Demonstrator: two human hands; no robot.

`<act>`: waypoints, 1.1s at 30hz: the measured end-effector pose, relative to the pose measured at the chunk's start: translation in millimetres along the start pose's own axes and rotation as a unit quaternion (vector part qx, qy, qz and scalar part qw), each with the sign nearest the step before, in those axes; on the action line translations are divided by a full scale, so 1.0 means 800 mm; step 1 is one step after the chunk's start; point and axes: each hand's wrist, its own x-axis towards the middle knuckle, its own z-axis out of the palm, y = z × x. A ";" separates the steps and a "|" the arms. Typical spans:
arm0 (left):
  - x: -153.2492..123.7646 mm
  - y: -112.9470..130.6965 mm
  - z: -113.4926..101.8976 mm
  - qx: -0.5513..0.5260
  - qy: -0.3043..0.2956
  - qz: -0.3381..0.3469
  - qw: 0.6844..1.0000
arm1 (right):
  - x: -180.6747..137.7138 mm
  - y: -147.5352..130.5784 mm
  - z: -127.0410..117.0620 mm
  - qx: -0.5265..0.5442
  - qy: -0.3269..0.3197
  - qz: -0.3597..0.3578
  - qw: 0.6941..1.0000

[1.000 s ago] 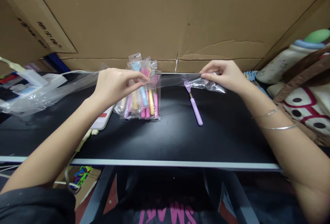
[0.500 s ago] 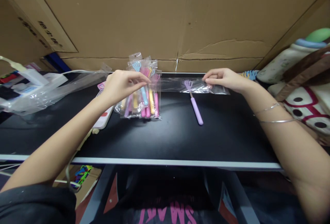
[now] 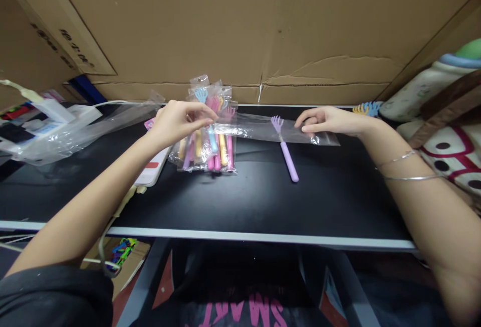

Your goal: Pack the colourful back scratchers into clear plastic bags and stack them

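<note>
A long clear plastic bag (image 3: 255, 127) stretches from one hand to the other above the black desk. My left hand (image 3: 180, 121) pinches its left end between thumb and fingers, in front of the packaged pieces. Beside the bag's right part is my right hand (image 3: 325, 120), fingers bent and slightly apart; any contact with the film is hard to make out. Below the bag lies a loose purple claw-shaped back scratcher (image 3: 288, 161), its head partly behind the film. Several back scratchers in clear bags (image 3: 221, 151), pink, yellow, blue and purple, are piled to the left.
Behind the desk (image 3: 244, 201) stands a cardboard wall (image 3: 225, 26). A phone (image 3: 152, 171) and more clear bags (image 3: 78, 136) are at left, near a white power strip. Blue and yellow scratcher heads (image 3: 368, 109), a bottle (image 3: 417, 89) and a patterned bag (image 3: 451, 151) are at right.
The bag's right end has dropped toward me and now slopes down to the right. My right hand's fingers have loosened a little. My left hand keeps its pinch.
</note>
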 end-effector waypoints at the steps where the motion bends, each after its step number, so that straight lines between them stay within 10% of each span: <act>1: 0.000 0.000 0.000 0.002 0.001 0.001 1.000 | 0.001 0.000 0.001 -0.010 0.000 0.000 1.000; 5: -0.001 0.005 0.001 0.002 0.024 -0.003 1.000 | 0.011 0.000 0.008 -0.138 0.090 -0.028 0.986; 10: -0.006 0.018 0.006 -0.022 0.068 0.004 0.997 | 0.016 -0.022 0.039 -0.374 0.346 -0.114 0.853; 15: -0.012 0.034 0.009 -0.018 0.094 0.033 0.995 | 0.008 -0.066 0.082 -0.439 0.382 -0.181 0.793; 25: -0.021 0.054 0.007 0.027 0.107 0.183 0.977 | 0.009 -0.079 0.109 -0.467 0.384 -0.194 0.773; 33: -0.026 0.056 0.006 0.030 0.041 0.210 0.976 | 0.002 -0.084 0.097 -0.318 0.411 -0.163 0.839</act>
